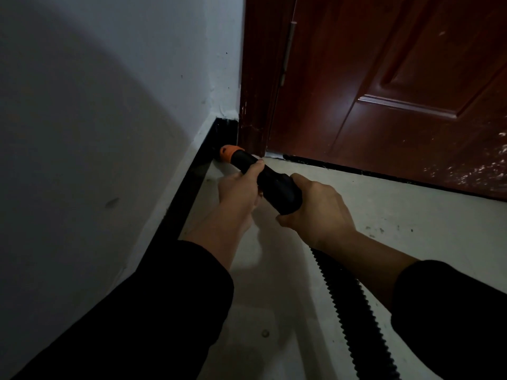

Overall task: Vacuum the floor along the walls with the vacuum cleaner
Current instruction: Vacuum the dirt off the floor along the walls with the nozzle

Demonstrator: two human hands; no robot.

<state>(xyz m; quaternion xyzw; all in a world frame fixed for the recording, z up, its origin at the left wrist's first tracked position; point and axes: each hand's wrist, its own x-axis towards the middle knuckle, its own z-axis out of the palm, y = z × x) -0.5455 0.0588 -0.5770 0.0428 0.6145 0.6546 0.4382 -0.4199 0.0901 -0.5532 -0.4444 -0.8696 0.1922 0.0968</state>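
Here both hands grasp the vacuum wand (270, 185), left hand (238, 192) nearer the baseboard (192, 182), right hand (319, 212) behind; its orange nozzle (229, 153) touches the baseboard beside the door frame (253, 105). Best keep the tip low, sliding slowly along it.

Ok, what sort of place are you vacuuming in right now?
Probably a room corner in a home, beside a doorway: white wall with black skirting, a reddish-brown panelled door with a hinge, pale hard floor. The vacuum nozzle points into the corner.

Glossy wooden door (397, 78), ribbed plastic hose (348, 305), matt painted wall (96, 105).
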